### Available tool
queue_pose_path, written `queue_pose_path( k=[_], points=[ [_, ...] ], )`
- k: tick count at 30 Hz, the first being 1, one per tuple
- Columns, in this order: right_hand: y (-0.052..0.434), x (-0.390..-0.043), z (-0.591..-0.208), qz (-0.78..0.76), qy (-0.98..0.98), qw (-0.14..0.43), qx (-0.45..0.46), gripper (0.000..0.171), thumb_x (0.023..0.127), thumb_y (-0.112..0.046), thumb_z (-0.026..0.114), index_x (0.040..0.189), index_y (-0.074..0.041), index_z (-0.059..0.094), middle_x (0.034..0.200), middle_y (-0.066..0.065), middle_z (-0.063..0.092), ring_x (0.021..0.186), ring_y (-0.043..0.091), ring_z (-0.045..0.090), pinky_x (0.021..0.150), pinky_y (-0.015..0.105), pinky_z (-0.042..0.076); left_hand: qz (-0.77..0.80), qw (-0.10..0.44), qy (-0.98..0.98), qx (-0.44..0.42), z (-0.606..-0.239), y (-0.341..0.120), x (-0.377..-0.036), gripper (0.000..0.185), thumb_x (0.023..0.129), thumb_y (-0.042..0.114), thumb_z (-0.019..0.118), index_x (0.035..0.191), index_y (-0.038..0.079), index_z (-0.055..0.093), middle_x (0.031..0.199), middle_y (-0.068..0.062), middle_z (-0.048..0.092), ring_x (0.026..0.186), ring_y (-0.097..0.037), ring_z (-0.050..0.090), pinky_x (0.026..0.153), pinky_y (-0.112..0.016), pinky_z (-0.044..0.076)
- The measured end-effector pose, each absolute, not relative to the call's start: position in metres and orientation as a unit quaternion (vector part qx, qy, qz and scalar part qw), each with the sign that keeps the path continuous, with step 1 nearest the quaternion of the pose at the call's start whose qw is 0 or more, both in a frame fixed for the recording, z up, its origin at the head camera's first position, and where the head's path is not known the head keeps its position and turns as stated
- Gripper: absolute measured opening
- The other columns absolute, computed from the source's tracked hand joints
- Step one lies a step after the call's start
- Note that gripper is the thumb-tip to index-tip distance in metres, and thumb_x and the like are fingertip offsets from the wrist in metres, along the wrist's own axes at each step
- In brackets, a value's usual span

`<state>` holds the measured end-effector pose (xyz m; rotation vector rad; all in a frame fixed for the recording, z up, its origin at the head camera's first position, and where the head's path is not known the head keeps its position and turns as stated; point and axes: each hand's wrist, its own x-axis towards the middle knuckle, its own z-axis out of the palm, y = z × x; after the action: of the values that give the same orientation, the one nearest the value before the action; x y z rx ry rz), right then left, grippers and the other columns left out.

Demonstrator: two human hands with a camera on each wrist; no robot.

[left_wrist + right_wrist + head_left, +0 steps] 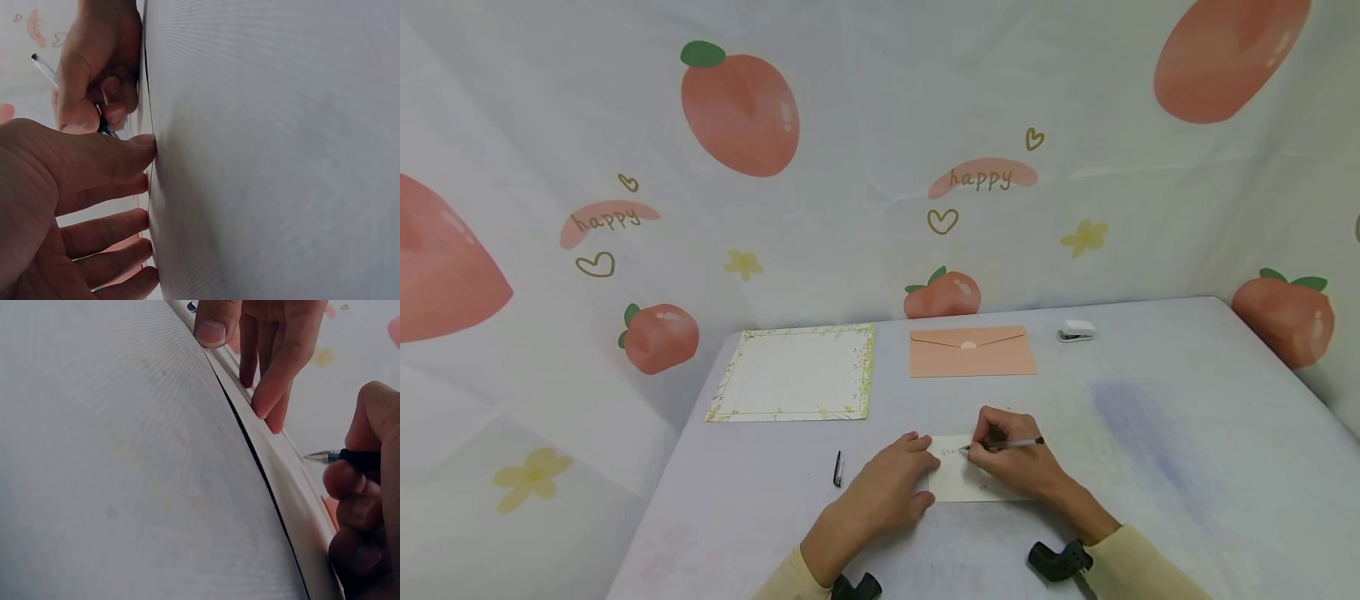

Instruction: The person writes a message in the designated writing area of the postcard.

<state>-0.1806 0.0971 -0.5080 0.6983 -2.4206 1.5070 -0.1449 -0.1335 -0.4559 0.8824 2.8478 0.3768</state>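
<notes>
Now a small card (964, 482) near the front edge of the surface (1150, 433) is pressed flat by the left hand (880, 492) with straight fingers so it cannot slide, while a pen (1011, 444) is pinched in the grip of the right hand (1018, 454) with its tip on the card for writing.

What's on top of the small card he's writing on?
The left hand presses flat on the card at its left edge, and the right hand rests on it, holding a pen. A few written marks show; anything under the hands is hidden.
</notes>
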Motion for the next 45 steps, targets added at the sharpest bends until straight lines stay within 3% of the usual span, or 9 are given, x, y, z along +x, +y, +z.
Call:
queue_pose_path(
  k=[12,27,45],
  points=[
    [0.083,-0.17,-0.5,0.558,-0.802,0.051,0.207,0.023,0.079,0.002,0.071,0.081,-0.019,0.062,0.074,-0.007,0.064,0.063,0.006,0.057,0.056,0.022,0.049,0.127,0.075,0.944,0.297,-0.457,-0.134,-0.147,0.039,0.087,0.024,0.077,0.124,0.014,0.071,0.144,-0.006,0.058,0.14,-0.026,0.049,0.113,-0.038,0.044],
    [0.081,-0.169,-0.505,0.523,-0.813,0.077,0.246,0.034,0.074,0.003,0.074,0.076,-0.028,0.06,0.068,-0.015,0.059,0.058,0.001,0.049,0.048,0.018,0.039,0.143,0.073,0.941,0.297,-0.458,-0.134,-0.147,0.038,0.086,0.021,0.078,0.122,0.01,0.072,0.142,-0.01,0.06,0.139,-0.028,0.05,0.113,-0.041,0.044],
    [0.077,-0.171,-0.506,0.496,-0.823,0.087,0.261,0.032,0.073,0.001,0.072,0.074,-0.028,0.058,0.066,-0.017,0.058,0.058,0.0,0.049,0.048,0.018,0.04,0.133,0.061,0.942,0.303,-0.459,-0.134,-0.148,0.038,0.086,0.022,0.078,0.122,0.011,0.072,0.142,-0.01,0.06,0.138,-0.029,0.051,0.112,-0.041,0.045]
  ],
)
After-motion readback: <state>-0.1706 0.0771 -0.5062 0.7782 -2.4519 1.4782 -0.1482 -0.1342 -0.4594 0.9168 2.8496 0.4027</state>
